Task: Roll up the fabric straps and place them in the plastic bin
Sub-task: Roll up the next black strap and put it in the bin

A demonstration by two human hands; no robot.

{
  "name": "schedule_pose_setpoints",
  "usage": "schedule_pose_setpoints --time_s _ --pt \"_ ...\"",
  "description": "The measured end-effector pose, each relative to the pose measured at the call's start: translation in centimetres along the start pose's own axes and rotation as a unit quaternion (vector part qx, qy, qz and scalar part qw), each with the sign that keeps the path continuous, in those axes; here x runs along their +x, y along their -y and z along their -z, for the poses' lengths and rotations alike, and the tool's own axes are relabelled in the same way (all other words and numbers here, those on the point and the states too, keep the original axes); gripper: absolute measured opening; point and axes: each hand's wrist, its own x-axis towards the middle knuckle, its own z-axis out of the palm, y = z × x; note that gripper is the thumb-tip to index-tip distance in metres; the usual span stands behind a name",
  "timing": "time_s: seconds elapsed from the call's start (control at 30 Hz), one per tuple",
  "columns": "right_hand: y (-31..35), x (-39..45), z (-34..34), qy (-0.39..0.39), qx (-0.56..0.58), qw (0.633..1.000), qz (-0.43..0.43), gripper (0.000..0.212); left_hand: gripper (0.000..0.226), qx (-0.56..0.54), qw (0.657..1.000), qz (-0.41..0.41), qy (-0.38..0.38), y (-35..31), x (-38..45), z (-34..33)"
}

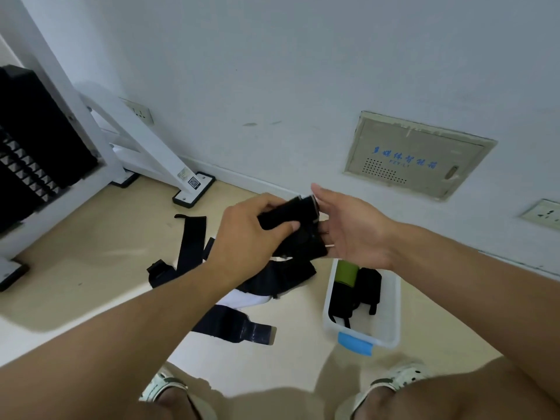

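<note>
Left hand (248,234) grips black strap roll (291,219) mid-air; right hand (354,231), fingers straight, presses roll's end. Plastic bin (391,310) below on beige floor (91,253), loose straps (188,247) beside; white wall (303,71) behind.

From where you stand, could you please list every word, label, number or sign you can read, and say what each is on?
"多媒体智能箱", blue characters on the beige wall panel.
"FZY-LT", roughly, small blue line beneath those characters; partly blurred, so uncertain.
QR code sticker on the white frame leg: a code only, no legible text.
Pale label above the QR code: too small to read.
</note>
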Motion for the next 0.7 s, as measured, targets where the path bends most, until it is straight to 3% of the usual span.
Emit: schedule_pose_setpoints --time_s 0.13,0.27,0.4,0.5,0.6,0.7 --pt "0.5 -0.8 -0.5 -0.024 -0.053 0.996 0.06 0.043 0.033 -0.096 0.989 0.1 -0.043 -0.8 0.0 0.5" --pt "0.0 -1.0 -1.2 -0.039 -0.059 0.991 0.115 0.045 0.038 -0.115 0.982 0.146 -0.041 -1.4 -0.3 0.5" --pt "0.2 -1.2 -1.7 -0.062 0.005 0.988 0.144 0.04 0.024 -0.067 0.99 0.119 -0.045 -1.0 -0.2 0.2" --pt "0.6 -1.4 -1.8 -0.077 0.048 0.984 0.156 0.024 0.018 -0.083 0.992 0.093 -0.001 -1.3 -0.6 0.5" --pt "0.9 -1.6 -1.3 -0.086 0.053 0.982 0.159 0.008 0.036 -0.105 0.99 0.063 0.074 -1.5 -1.0 0.8" --pt "1.0 -1.9 -0.8 -0.068 0.038 0.985 0.156 0.02 0.032 -0.137 0.987 0.056 0.065 -1.3 -0.8 0.8"
